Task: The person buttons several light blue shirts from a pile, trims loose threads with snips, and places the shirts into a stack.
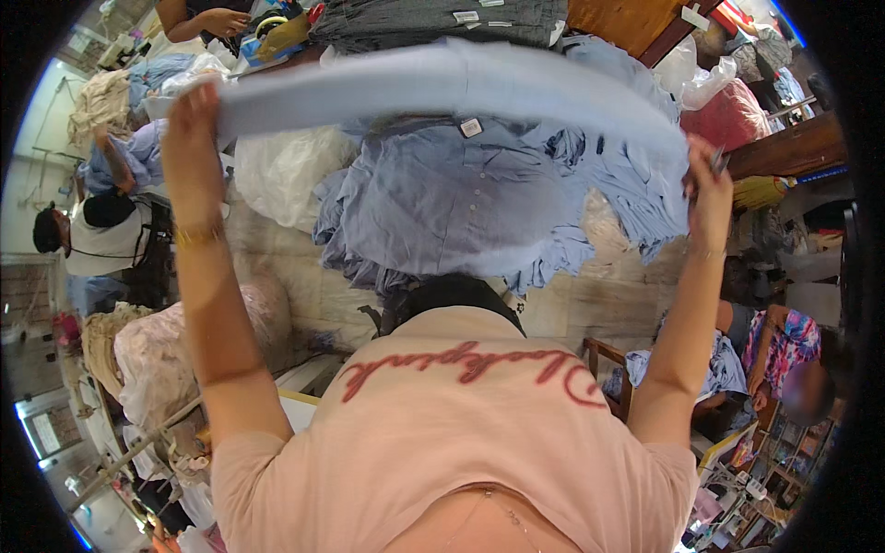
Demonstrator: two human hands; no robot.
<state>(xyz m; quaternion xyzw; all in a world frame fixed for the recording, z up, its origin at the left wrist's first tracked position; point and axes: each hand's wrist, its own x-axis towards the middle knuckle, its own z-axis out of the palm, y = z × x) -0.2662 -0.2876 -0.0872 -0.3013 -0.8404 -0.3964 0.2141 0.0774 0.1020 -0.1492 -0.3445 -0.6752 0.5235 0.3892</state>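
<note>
Left hand: your fingers were closed on one end of the pale blue cloth, with a bracelet at the wrist.
Right hand: your fingers were bent in around the other end, and a small dark object showed at them, too small to identify.
Cloth: you had it stretched lengthwise between both hands, blurred, higher in the view than the blue garments.
Garments: they lay heaped in front of you, the top one showing a row of buttons, with a white tag near its upper edge.
Beside the heap: a clear plastic bag bulged on your left.
Far side: dark grey fabric was stacked beyond the cloth.
Further out: a person in a pale top was on your left, and a person in a multicoloured top was on your right.
</note>
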